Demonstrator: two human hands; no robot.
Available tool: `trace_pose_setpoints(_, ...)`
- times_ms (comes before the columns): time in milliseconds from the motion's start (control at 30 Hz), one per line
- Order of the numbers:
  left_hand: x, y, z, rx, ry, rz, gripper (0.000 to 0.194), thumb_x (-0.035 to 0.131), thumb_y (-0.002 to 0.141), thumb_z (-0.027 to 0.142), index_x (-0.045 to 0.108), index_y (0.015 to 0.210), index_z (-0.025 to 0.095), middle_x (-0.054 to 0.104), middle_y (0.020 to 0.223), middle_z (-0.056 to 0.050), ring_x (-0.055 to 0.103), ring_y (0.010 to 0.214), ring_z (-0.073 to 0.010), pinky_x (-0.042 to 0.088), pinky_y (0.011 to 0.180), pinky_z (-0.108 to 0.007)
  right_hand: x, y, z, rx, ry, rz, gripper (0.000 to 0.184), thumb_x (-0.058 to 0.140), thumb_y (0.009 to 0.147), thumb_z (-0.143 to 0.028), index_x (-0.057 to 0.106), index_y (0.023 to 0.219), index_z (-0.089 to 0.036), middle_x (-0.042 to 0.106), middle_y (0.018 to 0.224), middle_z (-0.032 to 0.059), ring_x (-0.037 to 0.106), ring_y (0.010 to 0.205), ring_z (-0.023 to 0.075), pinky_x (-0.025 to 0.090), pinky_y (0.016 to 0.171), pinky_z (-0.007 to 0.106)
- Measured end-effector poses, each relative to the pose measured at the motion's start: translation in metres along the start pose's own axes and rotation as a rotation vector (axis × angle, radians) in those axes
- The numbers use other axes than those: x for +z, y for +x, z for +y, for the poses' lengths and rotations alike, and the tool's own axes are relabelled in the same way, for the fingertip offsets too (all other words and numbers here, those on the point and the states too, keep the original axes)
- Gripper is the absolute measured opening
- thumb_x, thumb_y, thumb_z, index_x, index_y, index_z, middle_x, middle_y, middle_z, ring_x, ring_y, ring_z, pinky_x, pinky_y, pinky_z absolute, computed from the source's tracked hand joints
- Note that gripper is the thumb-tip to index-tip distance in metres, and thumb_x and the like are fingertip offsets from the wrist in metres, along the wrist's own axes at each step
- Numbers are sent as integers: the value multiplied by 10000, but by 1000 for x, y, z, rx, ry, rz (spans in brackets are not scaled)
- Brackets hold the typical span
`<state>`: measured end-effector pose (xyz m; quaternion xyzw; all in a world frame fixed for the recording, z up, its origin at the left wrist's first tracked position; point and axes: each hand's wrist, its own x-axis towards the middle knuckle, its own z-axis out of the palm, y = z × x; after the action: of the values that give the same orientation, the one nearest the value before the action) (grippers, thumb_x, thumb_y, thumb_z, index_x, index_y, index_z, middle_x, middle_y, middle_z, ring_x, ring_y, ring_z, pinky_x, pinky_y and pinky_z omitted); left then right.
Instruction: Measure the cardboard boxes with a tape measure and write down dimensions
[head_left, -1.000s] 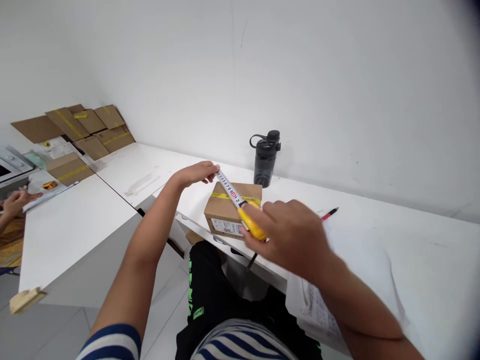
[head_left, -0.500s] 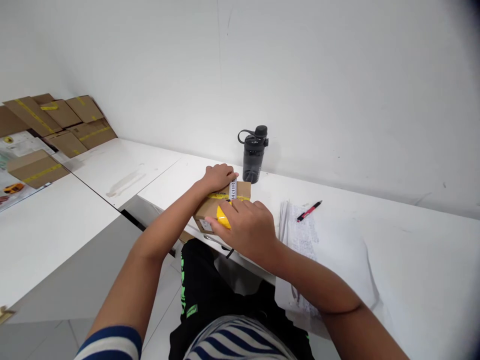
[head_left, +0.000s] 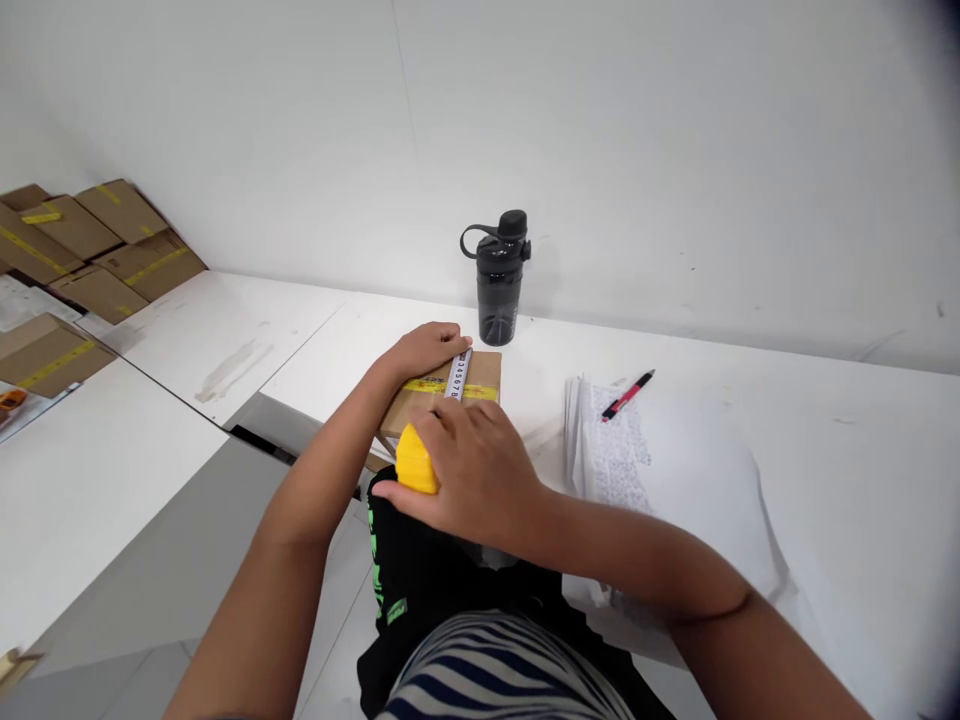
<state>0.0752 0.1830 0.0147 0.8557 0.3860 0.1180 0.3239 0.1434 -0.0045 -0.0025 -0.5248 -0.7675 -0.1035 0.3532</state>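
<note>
A small cardboard box [head_left: 486, 370] with yellow tape across its top sits at the table edge in front of me. My right hand [head_left: 487, 475] is closed round the yellow case of a tape measure [head_left: 415, 462] at the box's near side. From the case the white numbered blade [head_left: 458, 376] runs over the box top to the far edge. There my left hand [head_left: 429, 350] has its fingers curled together, the thumb pressed on the blade's end. The near part of the box is hidden by my right hand.
Behind the box a dark shaker bottle [head_left: 499, 290] stands by the wall. To the right, a red and black pen [head_left: 628, 396] lies on a stack of papers [head_left: 690, 470]. Several taped cardboard boxes [head_left: 154, 262] are piled at the far left, near another single box [head_left: 45, 350].
My right hand has drawn the tape measure's case nearer to me, and it now hangs past the box's near edge. My left hand stays at the far edge. The view has shifted slightly.
</note>
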Motion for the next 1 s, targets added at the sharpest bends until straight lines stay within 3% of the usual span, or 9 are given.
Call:
trace_pose_setpoints(133, 0, 3, 0, -43, -5, -38, 432, 547, 827, 570, 410, 632, 210, 426, 605, 19, 365, 561, -132, 297, 551, -302, 7, -6, -9, -93, 34, 44, 663, 443, 856, -733, 647, 1086, -146, 618, 844, 94, 546, 727, 239, 327, 716, 381)
trace_pose_setpoints(233, 0, 3, -1, -11, -41, -38, 411, 534, 843, 575, 481, 673, 204, 471, 632, 17, 399, 579, -127, 328, 566, -290, 10, -6, -7, -71, 8, 31, 633, 439, 871, -712, 646, 1080, -151, 611, 851, 97, 532, 730, 236, 321, 724, 386)
trace_pose_setpoints(433, 2, 2, -1, -32, -78, -61, 479, 532, 847, 594, 394, 609, 202, 358, 558, 33, 313, 512, -104, 283, 514, -284, 11, -4, 0, -68, -12, 33, 625, 437, 875, -708, 649, 1060, -150, 617, 863, 101, 526, 735, 234, 321, 767, 399)
trace_pose_setpoints(633, 3, 0, -2, -15, -43, -12, 473, 527, 856, 580, 395, 606, 200, 372, 564, 28, 327, 519, -106, 281, 516, -285, 7, -3, -2, -66, -10, -43, 635, 475, 851, -721, 644, 1094, -159, 633, 893, 107, 542, 736, 245, 318, 737, 398)
trace_pose_setpoints(833, 6, 4, -8, 92, -19, 122, 443, 552, 873, 519, 471, 595, 183, 454, 608, 15, 395, 585, -110, 328, 567, -274, 6, -6, -3, -122, -50, -114, 630, 568, 825, -690, 636, 1151, -155, 647, 953, 116, 563, 758, 247, 342, 729, 396)
trace_pose_setpoints(1000, -16, -3, 6, 141, -218, 339, 409, 527, 921, 513, 570, 711, 165, 611, 744, -24, 556, 723, -121, 449, 699, -259, 13, -4, 14, -301, -30, 73, 572, 514, 907, -622, 611, 1229, -159, 660, 1103, 165, 601, 958, 276, 392, 814, 410)
